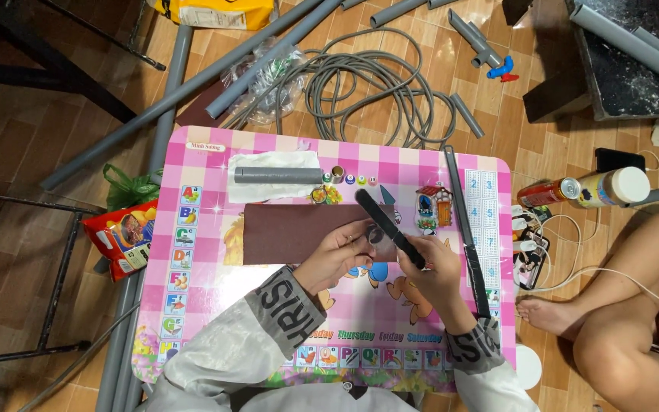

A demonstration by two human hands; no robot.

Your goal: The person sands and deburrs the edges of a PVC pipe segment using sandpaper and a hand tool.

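Brown sheet [299, 233] mid-frame on pink table [207, 305], my left hand [341, 255] pinching its edge, right hand [432, 267] gripping black file [389, 226].

This looks like a home: a pink kids' table [490, 229] sits on a wooden floor [9, 152] among grey pipes [184, 88], a hose [368, 84] and snack bags [123, 236].
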